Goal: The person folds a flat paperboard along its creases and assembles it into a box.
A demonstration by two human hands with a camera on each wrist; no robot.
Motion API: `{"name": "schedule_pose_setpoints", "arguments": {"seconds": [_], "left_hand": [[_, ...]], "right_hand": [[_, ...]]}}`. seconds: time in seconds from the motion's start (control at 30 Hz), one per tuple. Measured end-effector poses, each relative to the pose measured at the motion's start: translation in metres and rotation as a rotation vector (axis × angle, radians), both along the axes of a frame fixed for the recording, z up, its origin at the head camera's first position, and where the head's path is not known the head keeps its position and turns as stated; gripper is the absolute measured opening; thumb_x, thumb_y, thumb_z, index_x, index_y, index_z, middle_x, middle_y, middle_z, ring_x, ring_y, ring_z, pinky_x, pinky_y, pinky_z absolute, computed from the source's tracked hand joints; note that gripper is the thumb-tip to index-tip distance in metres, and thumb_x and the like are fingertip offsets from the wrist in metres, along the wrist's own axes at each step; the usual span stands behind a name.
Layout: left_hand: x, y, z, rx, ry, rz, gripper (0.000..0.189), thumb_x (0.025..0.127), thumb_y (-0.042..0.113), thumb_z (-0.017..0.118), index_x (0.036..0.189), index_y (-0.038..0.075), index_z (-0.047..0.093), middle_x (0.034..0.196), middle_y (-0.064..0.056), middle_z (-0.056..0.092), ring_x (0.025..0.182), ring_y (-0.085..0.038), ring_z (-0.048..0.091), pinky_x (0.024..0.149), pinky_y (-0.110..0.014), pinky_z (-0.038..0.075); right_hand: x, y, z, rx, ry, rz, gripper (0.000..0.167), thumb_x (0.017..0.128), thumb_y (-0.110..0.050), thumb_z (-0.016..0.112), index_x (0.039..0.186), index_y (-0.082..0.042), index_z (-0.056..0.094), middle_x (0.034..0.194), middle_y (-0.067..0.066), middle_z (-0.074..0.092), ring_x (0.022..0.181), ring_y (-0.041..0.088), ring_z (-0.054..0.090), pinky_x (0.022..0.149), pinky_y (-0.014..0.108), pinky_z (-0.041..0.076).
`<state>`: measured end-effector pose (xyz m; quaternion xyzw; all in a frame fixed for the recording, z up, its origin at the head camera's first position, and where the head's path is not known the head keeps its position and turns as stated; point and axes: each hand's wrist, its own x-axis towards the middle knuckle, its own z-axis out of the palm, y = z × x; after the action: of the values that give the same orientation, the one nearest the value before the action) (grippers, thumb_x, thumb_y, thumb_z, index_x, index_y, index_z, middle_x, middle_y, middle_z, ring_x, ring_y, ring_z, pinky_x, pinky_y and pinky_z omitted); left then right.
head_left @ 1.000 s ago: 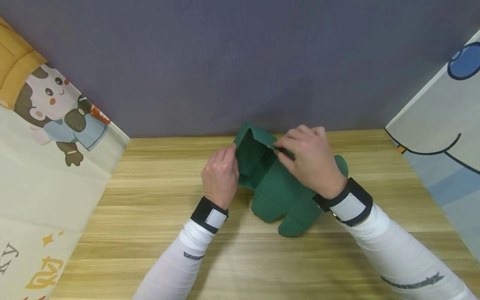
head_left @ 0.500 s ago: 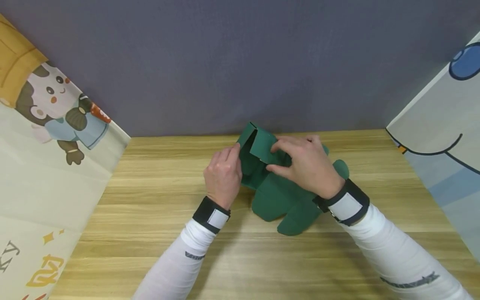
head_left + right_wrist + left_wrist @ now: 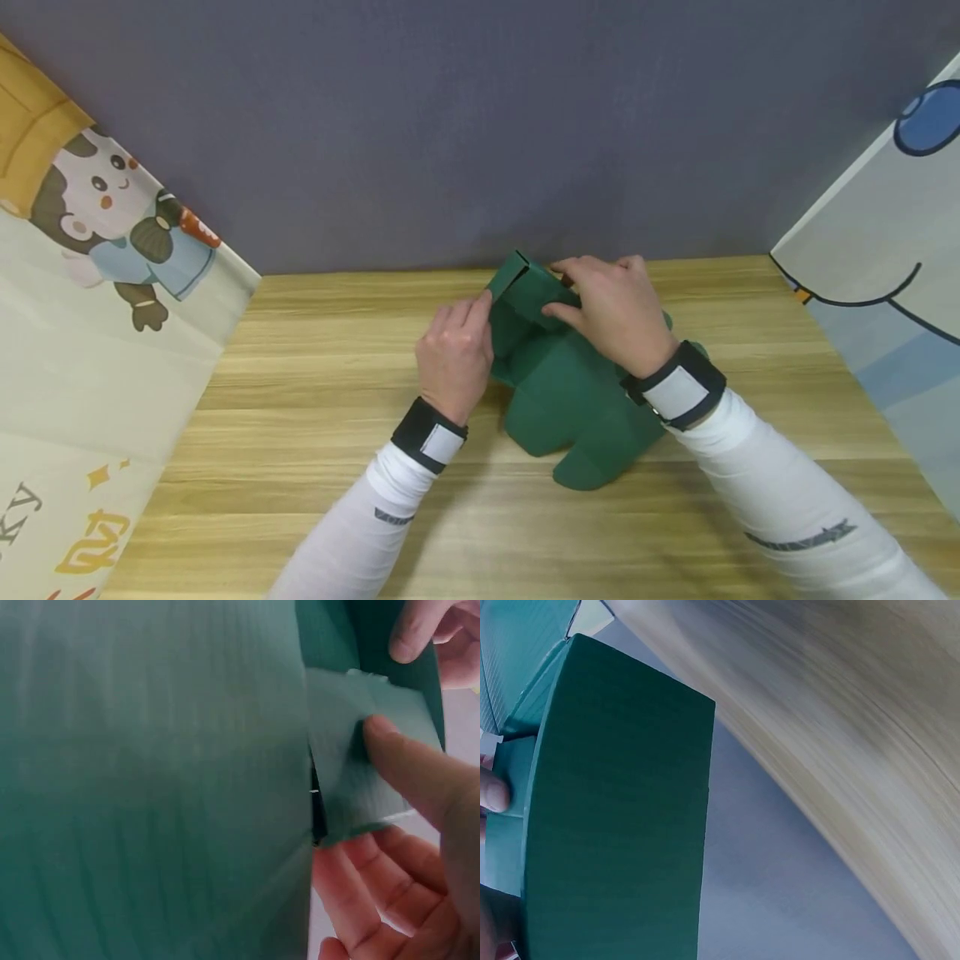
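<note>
A green cardboard box [image 3: 573, 387], partly unfolded, lies on the wood-grain table [image 3: 300, 467] near the grey wall [image 3: 480, 125], its opening turned toward the left hand [image 3: 456, 358]. That hand pinches the box's left edge; from the head its thumb is hidden, but the right wrist view shows thumb and fingertips on either side of the card. The right hand [image 3: 621, 312] holds a flap [image 3: 360, 750] of the box, thumb on one face and fingers behind; where the fingertips meet the card is out of sight.

The right hand and wristband [image 3: 678, 387] cover part of the box's far right side, so its lobed tabs there show only in pieces. The box's interior is dark and hard to read. In the left wrist view a green panel cuts off much of the scene, and only bits of fingers enter at the frame's edge.
</note>
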<state>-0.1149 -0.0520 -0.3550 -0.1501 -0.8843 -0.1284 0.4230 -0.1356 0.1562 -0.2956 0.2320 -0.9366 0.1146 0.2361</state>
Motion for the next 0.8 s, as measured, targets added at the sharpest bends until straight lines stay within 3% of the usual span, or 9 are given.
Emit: {"name": "schedule_pose_setpoints", "arguments": {"seconds": [0.3, 0.5, 0.67, 0.8], "left_hand": [[0.004, 0.003, 0.002, -0.013, 0.002, 0.013, 0.027, 0.091, 0.008, 0.059, 0.116, 0.013, 0.068, 0.099, -0.001, 0.071, 0.08, -0.021, 0.067, 0.058, -0.036, 0.059], [0.005, 0.005, 0.002, -0.02, -0.01, 0.015, 0.028, 0.089, 0.008, 0.061, 0.115, 0.013, 0.068, 0.099, -0.002, 0.071, 0.081, -0.021, 0.068, 0.058, -0.036, 0.059], [0.006, 0.006, 0.002, -0.019, -0.012, 0.023, 0.027, 0.089, 0.008, 0.061, 0.114, 0.013, 0.069, 0.097, -0.002, 0.072, 0.078, -0.02, 0.068, 0.057, -0.035, 0.058], [0.007, 0.006, 0.002, -0.017, -0.015, 0.026, 0.026, 0.089, 0.007, 0.061, 0.113, 0.013, 0.069, 0.095, -0.002, 0.072, 0.077, -0.02, 0.068, 0.056, -0.035, 0.058]], "right_hand": [[-0.002, -0.003, -0.003, 0.023, 0.04, -0.039, 0.037, 0.078, -0.036, 0.08, 0.111, -0.021, 0.072, 0.092, 0.003, 0.075, 0.073, 0.024, 0.068, 0.067, 0.045, 0.039], [-0.004, -0.006, -0.006, 0.041, 0.111, -0.066, 0.019, 0.08, -0.03, 0.079, 0.088, -0.015, 0.07, 0.07, 0.005, 0.069, 0.064, 0.026, 0.064, 0.068, 0.046, 0.036], [-0.006, -0.01, -0.009, 0.08, 0.171, -0.084, 0.025, 0.08, -0.026, 0.079, 0.07, -0.013, 0.06, 0.057, 0.005, 0.058, 0.059, 0.026, 0.059, 0.067, 0.045, 0.035], [-0.008, -0.011, -0.012, 0.094, 0.197, -0.09, 0.028, 0.081, -0.025, 0.078, 0.068, -0.012, 0.057, 0.054, 0.004, 0.055, 0.056, 0.025, 0.057, 0.067, 0.045, 0.035]]}}
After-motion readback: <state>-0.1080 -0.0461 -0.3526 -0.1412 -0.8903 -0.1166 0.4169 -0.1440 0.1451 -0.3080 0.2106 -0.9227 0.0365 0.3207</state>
